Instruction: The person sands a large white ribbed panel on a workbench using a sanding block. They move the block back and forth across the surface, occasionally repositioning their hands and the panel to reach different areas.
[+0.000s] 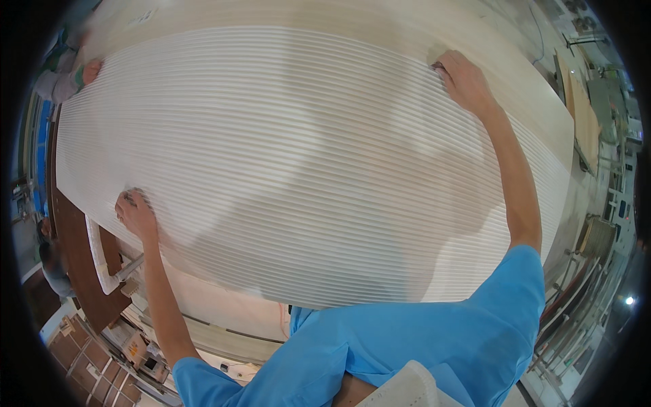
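Fingers [133, 201] press ribbed white panel [305, 169]

The panel [305, 169] is white, ribbed all over with fine parallel grooves that run across it as thin pale-grey lines; soft grey shadows fall over its middle. The board [420, 34] beneath it is light beige with a faint wood grain. The shirt [407, 346] is bright sky blue and plain. A white cloth [407, 390] at the lower edge has a fine woven texture. The table edge [74, 258] at the left is dark brown. The bracket [102, 261] beside it is white. A far sleeve [57, 81] is grey with green.
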Available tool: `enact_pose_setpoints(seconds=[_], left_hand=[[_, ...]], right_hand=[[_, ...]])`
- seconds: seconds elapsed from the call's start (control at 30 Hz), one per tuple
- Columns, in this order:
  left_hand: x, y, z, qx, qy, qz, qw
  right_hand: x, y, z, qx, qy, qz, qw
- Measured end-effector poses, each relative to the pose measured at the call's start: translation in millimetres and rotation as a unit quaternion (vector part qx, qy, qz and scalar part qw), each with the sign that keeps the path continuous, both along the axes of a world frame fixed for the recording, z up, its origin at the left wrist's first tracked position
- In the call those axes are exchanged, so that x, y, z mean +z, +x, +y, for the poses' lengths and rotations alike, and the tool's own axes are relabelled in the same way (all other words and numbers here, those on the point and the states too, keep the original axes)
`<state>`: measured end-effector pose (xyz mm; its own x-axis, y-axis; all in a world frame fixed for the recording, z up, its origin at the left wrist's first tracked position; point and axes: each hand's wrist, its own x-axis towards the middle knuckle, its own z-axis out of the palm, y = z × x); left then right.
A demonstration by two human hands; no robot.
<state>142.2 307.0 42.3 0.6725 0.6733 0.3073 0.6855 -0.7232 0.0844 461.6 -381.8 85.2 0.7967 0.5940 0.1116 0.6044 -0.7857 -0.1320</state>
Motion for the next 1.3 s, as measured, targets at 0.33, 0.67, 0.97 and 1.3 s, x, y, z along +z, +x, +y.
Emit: enact_pose_setpoints(seconds=[0.33,0.67,0.97,1.3], left_hand=[[-1.2,2.8,-11.5,0.006,0.026,0.008,1.0],[7.8,5.8,-29.2,-0.011,0.003,0.006,1.0],[7.8,4.1,-20.2,-0.005,-0.032,-0.01,0.999],[-0.2,1.1,-12.1,-0.037,0.021,0.004,0.999]], right_hand=[[-8.7,22.8,63.6,0.01,0.026,0.005,1.0],[-44.6,90.1,347.4,0.126,0.112,-0.101,0.98],[-26.6,111.2,507.6,0.153,0.073,-0.053,0.984],[-30.5,32.3,94.3,0.047,0.055,-0.061,0.995]])
